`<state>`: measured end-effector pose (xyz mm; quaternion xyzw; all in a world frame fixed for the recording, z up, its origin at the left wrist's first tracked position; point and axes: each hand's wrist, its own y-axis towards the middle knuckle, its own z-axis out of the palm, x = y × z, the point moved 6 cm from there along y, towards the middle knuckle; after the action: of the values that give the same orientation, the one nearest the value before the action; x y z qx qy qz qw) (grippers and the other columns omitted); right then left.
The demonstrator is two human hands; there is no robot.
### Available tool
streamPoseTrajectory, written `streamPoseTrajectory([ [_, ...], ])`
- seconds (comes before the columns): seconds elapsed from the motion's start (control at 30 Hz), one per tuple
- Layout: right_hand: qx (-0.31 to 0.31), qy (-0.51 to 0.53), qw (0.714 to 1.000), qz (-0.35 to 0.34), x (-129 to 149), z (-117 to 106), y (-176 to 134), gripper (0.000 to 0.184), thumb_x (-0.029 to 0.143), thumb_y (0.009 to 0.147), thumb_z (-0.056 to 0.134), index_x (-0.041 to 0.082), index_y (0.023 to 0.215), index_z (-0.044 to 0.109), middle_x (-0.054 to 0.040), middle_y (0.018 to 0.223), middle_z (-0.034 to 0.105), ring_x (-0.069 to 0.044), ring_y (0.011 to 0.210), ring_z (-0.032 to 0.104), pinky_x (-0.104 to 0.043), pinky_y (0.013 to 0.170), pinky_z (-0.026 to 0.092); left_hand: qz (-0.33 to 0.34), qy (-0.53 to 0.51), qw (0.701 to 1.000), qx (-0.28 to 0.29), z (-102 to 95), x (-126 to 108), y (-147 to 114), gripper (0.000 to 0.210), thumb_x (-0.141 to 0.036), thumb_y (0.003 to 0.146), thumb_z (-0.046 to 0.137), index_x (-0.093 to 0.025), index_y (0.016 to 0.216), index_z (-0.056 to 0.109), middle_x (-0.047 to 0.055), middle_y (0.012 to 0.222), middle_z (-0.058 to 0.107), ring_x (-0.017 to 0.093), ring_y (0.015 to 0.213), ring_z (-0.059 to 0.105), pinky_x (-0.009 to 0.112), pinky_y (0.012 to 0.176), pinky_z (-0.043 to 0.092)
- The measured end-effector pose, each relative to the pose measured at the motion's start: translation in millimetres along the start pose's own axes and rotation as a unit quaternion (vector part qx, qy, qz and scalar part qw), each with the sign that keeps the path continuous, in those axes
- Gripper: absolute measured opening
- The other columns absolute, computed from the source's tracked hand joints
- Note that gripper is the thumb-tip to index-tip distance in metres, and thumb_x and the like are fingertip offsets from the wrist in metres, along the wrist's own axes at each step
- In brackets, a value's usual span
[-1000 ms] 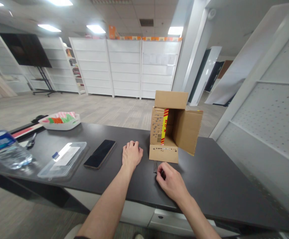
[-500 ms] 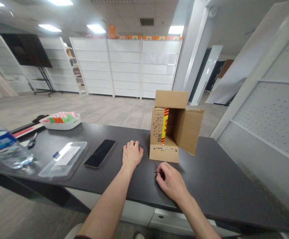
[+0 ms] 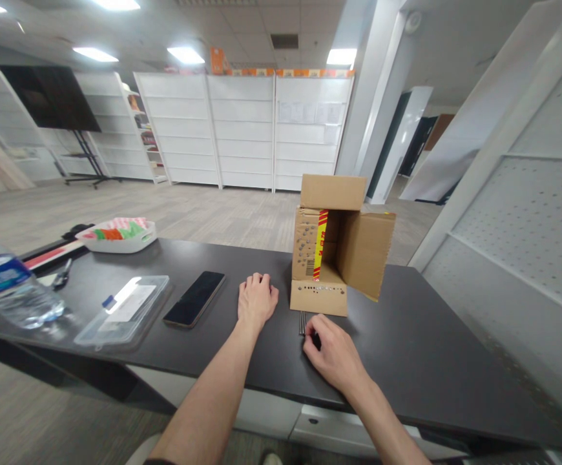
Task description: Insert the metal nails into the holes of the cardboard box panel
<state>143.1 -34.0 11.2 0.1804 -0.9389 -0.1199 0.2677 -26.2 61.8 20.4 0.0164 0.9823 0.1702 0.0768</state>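
Observation:
My left hand [image 3: 258, 302] lies palm down on the dark tabletop, its fingers loosely bent and nothing visible in them. My right hand [image 3: 333, 352] rests on its outer edge, fingers curled and the thumb close to the index fingertip; whatever may be in that pinch is hidden. Right beside those fingertips lie several thin metal rods [image 3: 302, 322], like nails, side by side on the table. Just beyond them stands an open cardboard box [image 3: 305, 248], its opening facing me, with yellow-red tape on its left flap. The lower flap [image 3: 317, 303] has a row of small holes.
Left of my left hand lies a black phone [image 3: 194, 298], then a clear plastic case [image 3: 123, 312]. A water bottle [image 3: 12, 284] stands at the far left. Behind is a white basket [image 3: 119, 242] with colourful contents. A white perforated panel [image 3: 537, 226] rises on the right.

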Motion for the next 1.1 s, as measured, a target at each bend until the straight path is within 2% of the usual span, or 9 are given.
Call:
streamPoseTrajectory([
  [0.7,-0.012,0.023,1.0,0.009,1,-4,-1,0.009,0.017,0.087,0.045,0.022,0.082,0.051,-0.0016,0.084,0.06,-0.018,0.078,0.058,-0.028,0.071,0.04,0.001,-0.009,1.0,0.004,-0.8,0,-1,0.024,-0.027,0.093,0.044,-0.019,0.108,0.062,0.011,0.113,0.062,0.026,0.108,0.055,0.04,0.093,0.04],
  [0.97,-0.059,0.106,0.99,0.067,-16,-7,6,0.009,0.024,0.088,0.046,0.023,0.082,0.053,-0.0012,0.081,0.063,-0.018,0.074,0.058,-0.028,0.069,0.041,-0.004,-0.01,1.0,0.006,1.3,1,0,0.024,-0.028,0.093,0.045,-0.02,0.108,0.062,0.011,0.114,0.062,0.026,0.109,0.054,0.04,0.094,0.039],
  [1.1,-0.054,0.129,0.985,0.099,-24,-7,15,0.009,0.028,0.088,0.047,0.023,0.086,0.054,-0.001,0.08,0.065,-0.018,0.071,0.06,-0.029,0.066,0.041,-0.004,-0.009,1.0,0.008,0.6,1,0,0.024,-0.028,0.094,0.045,-0.02,0.108,0.062,0.011,0.114,0.062,0.026,0.109,0.054,0.04,0.094,0.039],
])
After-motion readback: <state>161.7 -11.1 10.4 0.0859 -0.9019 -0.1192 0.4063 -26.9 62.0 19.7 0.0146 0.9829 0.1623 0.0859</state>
